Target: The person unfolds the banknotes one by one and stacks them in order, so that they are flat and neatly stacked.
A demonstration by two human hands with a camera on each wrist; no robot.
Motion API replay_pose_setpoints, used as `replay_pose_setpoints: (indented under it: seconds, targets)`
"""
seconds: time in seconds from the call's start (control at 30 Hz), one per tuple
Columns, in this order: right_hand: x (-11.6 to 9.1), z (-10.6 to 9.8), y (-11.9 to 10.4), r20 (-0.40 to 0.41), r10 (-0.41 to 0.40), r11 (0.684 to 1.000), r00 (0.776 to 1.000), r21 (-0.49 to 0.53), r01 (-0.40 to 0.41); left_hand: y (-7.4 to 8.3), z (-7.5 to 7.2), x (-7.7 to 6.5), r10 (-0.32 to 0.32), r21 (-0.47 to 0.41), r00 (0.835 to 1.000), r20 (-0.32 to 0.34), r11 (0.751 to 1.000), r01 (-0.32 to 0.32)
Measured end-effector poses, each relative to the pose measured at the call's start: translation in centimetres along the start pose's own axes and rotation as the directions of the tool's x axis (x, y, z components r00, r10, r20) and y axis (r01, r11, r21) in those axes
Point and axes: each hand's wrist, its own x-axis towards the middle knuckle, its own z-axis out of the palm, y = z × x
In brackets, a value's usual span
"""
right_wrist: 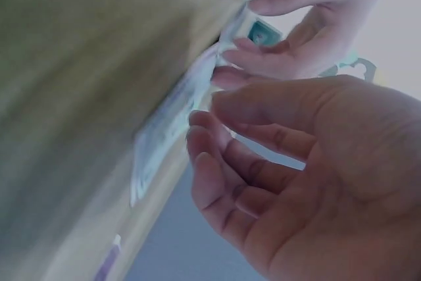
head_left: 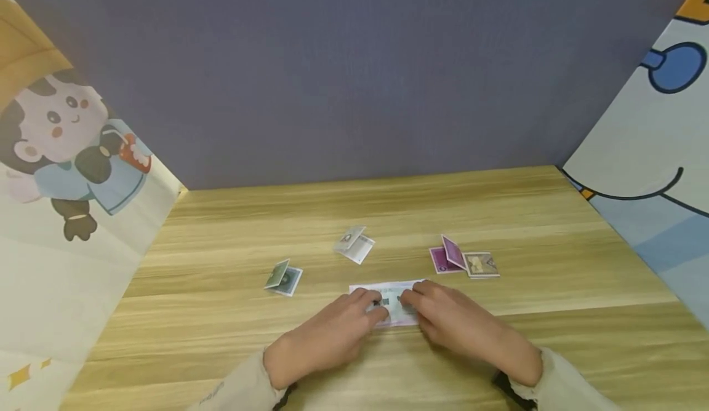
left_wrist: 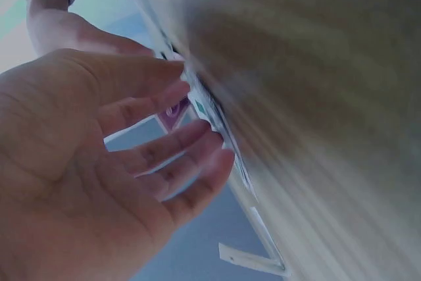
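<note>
A pale blue and pink banknote lies flat on the wooden table, its long side running left to right. Over its left part is my left hand, fingertips touching the paper. My right hand comes down on the right part, with fingers bent and fingertips at the note. In the left wrist view, the left fingers are loosely extended against the note's surface. The right wrist view has the right thumb and forefinger close together just above the note, with no paper visible between them.
Beyond the hands lie several folded notes: a green one at left, a grey one at the middle, a purple one and a brown one side by side at right. A dark grey panel stands behind the table.
</note>
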Motion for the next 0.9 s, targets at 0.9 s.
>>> replay_pose_setpoints:
  seconds: [0.9]
  targets:
    - [10.2,-2.6,0.3,-0.068,0.048,0.998,0.997,-0.024,-0.049,-9.7,-3.4,3.0,-0.431,-0.493,0.888,-0.161,0.814,0.306]
